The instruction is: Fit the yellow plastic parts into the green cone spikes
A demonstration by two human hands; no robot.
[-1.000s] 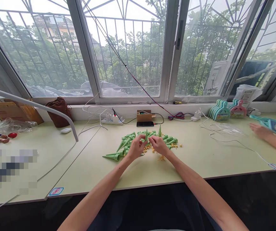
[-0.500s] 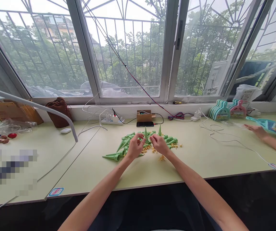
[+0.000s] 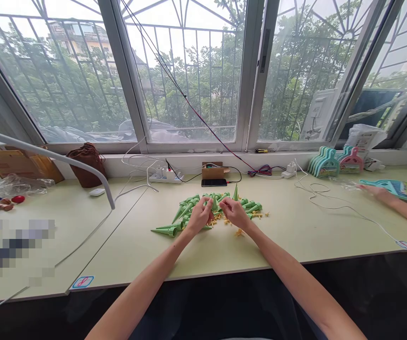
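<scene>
A person's bare left hand [image 3: 200, 216] has drawn its fingers in since half a second earlier. On the pale-green tabletop [image 3: 295, 231], with room rightward and toward its front edge, those curled fingers and the narrowly bunched right hand [image 3: 236, 213] flank a tapered green plastic cone [image 3: 214, 204] amid heaped matching cones [image 3: 189, 206] and small yellow plastic pieces [image 3: 239, 232]; whether either grips cannot be told. Two-handed fingertip work appears in hand, the next move calling for a steady hold.

Dark clothing [image 3: 224, 304] and bare arms [image 3: 142, 288] on you
Your clothing shows near-black, faintly bluish, below the surface's [image 3: 118, 257] near edge; your left hand [image 3: 199, 217], right hand [image 3: 236, 213] and forearms are bare, the left forearm bearing a small spot [image 3: 174, 246].
</scene>
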